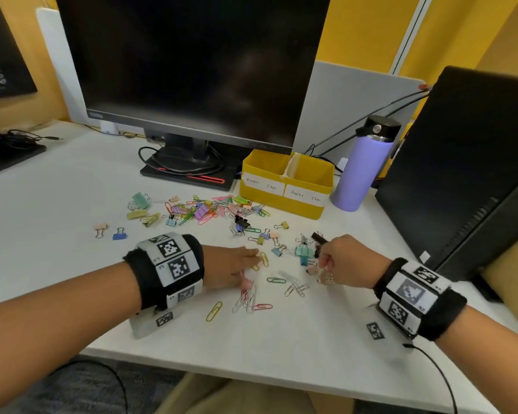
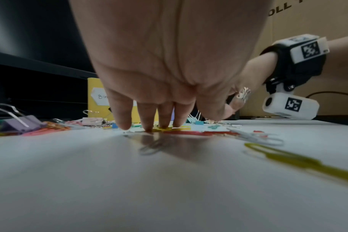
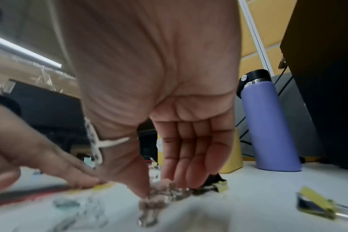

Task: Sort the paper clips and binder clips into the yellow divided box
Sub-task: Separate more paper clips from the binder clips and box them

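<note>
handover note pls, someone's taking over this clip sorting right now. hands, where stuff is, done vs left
Left hand: flat, fingertips pressing paper clips on the desk; holds nothing.
Right hand: pinching a small bunch of silver clips just off the desk.
Yellow divided box: behind the pile, left compartment labelled Binder Clips, right one Paper Clips. Its contents cannot be seen.
Mixed pile of both kinds lies in front of the box; loose binder clips near the right hand.
Done: nothing visibly sorted. Left: almost everything.
</note>
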The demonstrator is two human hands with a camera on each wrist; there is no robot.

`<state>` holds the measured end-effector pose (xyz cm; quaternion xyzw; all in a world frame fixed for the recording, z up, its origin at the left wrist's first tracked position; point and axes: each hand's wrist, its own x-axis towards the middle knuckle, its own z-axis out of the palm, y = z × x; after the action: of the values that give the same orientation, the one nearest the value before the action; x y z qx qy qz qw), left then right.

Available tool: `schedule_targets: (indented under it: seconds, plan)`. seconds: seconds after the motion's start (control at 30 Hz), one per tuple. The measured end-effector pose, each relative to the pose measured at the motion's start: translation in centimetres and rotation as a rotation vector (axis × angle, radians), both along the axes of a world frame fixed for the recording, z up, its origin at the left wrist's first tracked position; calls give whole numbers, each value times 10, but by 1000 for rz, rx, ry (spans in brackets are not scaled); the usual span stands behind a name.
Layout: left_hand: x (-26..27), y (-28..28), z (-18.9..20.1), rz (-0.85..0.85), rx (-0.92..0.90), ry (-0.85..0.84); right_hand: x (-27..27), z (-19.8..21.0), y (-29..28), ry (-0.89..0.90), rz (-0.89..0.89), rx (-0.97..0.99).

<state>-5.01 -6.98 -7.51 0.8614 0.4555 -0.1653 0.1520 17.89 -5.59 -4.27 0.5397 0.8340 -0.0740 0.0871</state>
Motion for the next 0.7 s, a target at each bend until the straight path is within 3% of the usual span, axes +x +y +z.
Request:
schedule_targets:
  seconds: [0.1,0.2,0.3,0.43,0.6,0.7]
  plan:
    - [-13,-5,-3,28,-15,19,8,-14,-2,-66,-64,23]
    - [-25,-13,0,54,-52,-11,1,-18,-6,37,19,81]
    - [-29,-24,8,57,-48,-41,-18,-20,-12,81,149,-55]
    - [-28,-29,11,89,31,-95,-41,-24,-8,34,103,-150]
    - [-22,-36,6,81,47,50,-63,-25,5,84,98,-124]
    - [-18,-34,2,119,54,30,-67,-25,8,122,175,-119]
